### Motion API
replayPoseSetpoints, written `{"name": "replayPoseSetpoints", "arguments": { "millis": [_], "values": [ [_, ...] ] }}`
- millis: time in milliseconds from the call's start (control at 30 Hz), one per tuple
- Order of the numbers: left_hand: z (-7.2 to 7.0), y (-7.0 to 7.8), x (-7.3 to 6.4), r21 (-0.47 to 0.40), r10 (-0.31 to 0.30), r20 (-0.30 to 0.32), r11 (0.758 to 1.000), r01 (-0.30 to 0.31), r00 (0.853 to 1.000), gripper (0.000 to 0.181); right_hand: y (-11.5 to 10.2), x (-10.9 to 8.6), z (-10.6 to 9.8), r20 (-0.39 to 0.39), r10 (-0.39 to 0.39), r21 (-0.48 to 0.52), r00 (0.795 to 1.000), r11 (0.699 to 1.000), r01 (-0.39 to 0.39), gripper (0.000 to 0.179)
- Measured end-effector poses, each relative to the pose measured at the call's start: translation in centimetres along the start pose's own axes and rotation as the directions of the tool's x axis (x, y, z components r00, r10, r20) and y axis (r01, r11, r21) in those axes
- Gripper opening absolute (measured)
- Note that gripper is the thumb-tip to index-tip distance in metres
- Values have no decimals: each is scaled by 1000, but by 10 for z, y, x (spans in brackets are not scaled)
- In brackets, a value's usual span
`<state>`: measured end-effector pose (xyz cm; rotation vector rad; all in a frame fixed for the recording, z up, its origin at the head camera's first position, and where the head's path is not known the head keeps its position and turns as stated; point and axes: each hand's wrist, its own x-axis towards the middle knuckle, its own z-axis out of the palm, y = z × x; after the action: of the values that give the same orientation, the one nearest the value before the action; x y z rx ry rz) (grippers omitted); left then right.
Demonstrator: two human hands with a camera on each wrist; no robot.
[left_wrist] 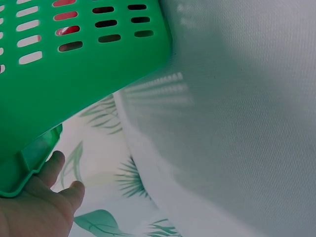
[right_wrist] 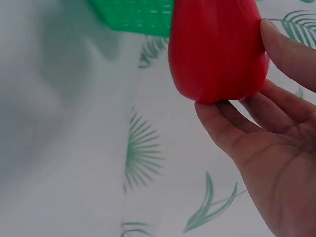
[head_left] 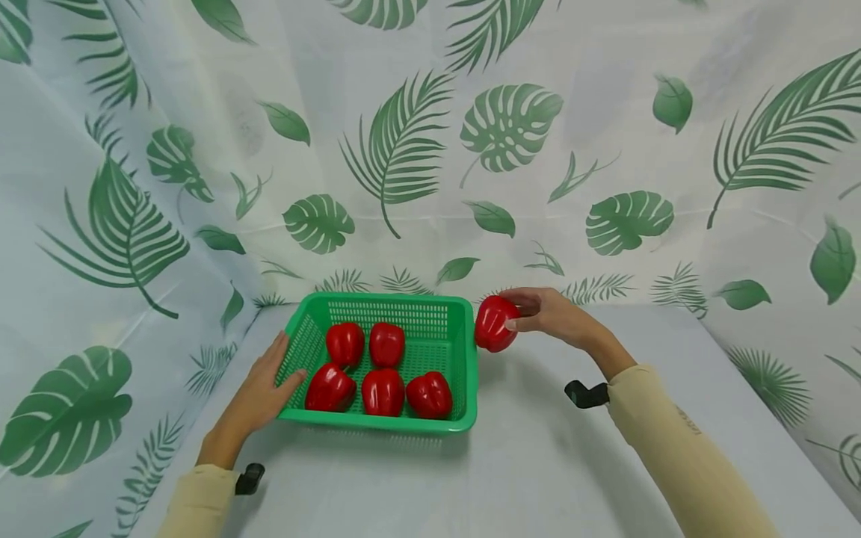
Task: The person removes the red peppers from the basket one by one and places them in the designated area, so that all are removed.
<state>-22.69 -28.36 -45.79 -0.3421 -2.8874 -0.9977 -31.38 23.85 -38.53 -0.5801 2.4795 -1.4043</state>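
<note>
Pepper (head_left: pixel 493 327) hangs pinched by right hand (head_left: pixel 554 315) beside basket (head_left: pixel 386 425); left hand (head_left: pixel 258 390), thumb spread from fingers, touches rim.

A flat white table (head_left: pixel 514 474) with a finely textured top stands here, and on it sits a rectangular green plastic basket (head_left: pixel 377 423) with slotted walls. I see the tabletop spread out in front of the basket and wide to its right, where soft grey shadows (head_left: pixel 528 381) fall, with a narrower strip to its left.

A glossy red pepper (head_left: pixel 495 324) is held beside a green basket (head_left: pixel 377 422) of five peppers (head_left: pixel 383 394).
</note>
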Motion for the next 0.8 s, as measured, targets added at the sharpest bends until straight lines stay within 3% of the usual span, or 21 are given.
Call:
{"name": "replayPoseSetpoints", "arguments": {
  "millis": [300,567,800],
  "values": [
    [-7,-2,1,25,4,6,1000,-4,1000,82,40,2,12,68,62,44,996,997,-65,57],
    [0,-3,0,8,-10,13,1000,10,1000,82,66,-1,23,-17,137,-45,990,989,-138,58],
    [1,-1,0,16,-16,8,1000,16,1000,81,79,1,26,-48,122,-47,991,991,-124,51]
  ]
}}
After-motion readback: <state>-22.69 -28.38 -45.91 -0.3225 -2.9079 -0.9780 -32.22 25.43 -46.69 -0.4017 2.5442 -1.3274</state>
